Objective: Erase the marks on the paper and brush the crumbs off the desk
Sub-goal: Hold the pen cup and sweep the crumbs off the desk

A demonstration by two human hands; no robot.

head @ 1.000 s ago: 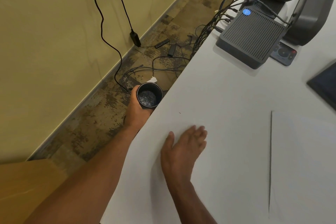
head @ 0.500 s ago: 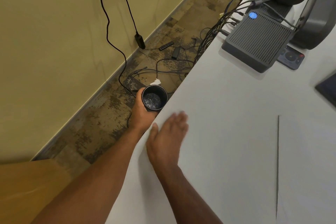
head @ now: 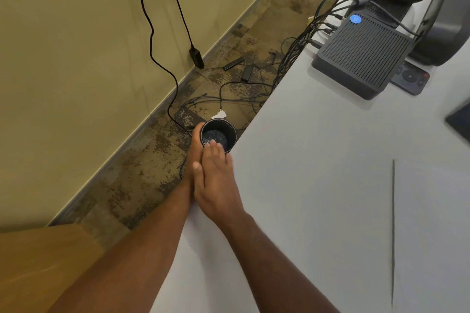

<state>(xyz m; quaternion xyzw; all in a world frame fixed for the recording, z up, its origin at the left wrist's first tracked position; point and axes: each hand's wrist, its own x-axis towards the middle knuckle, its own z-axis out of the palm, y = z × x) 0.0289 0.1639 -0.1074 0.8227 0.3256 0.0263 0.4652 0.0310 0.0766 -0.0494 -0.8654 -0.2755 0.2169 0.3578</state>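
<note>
Crumbs going over desk (head: pixel 318 185) edge into cup (head: pixel 218 136).

Left hand (head: pixel 194 154) wraps the small, rigid, likely light cup's side just below the edge; right hand (head: pixel 216 180) flat and empty, fingertips at the rim. Crumbs light, scatter easily. Paper (head: pixel 432 236) lies far right.

An office workspace: a white desk (head: pixel 318 185) carries a dark ribbed electronics box (head: pixel 361 53) with a blue sticker and a monitor stand (head: pixel 437 20) at its far end, while tangled cables (head: pixel 229 94) sprawl over worn patterned carpet (head: pixel 142 175) beside a yellow-green wall (head: pixel 63 71).
</note>
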